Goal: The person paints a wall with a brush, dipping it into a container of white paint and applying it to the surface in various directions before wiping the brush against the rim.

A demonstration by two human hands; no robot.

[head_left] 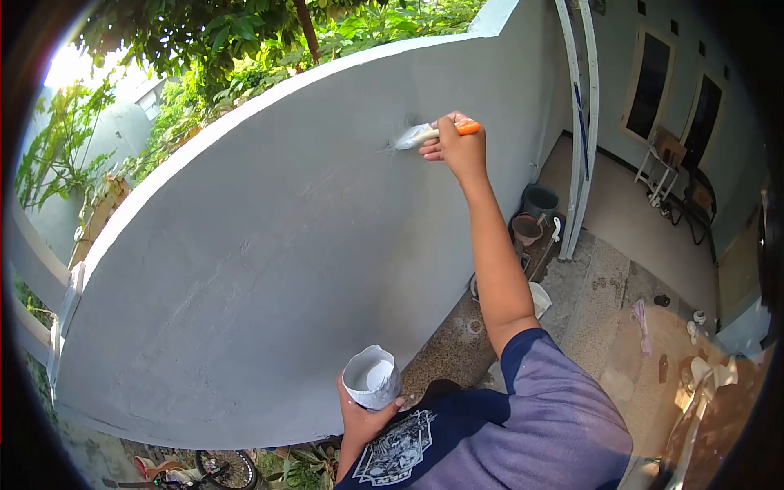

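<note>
The paintbrush (429,132) is gripped at its orange handle by the closed fingers of the right hand (457,149), with its soft bristles pressed high on the wall (269,245). It is judged light. Lower, beside the wall, a thin, probably crushable cup (371,377) is clasped by the left hand (363,418).

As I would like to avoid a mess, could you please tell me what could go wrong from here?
The left hand grips the small white open cup of pale paint from below; it might tip onto the blue shirt. The right hand holds the orange-handled paintbrush high against the grey wall, so paint may run down the handle. Drips could reach the dark pots at the wall's foot.
</note>
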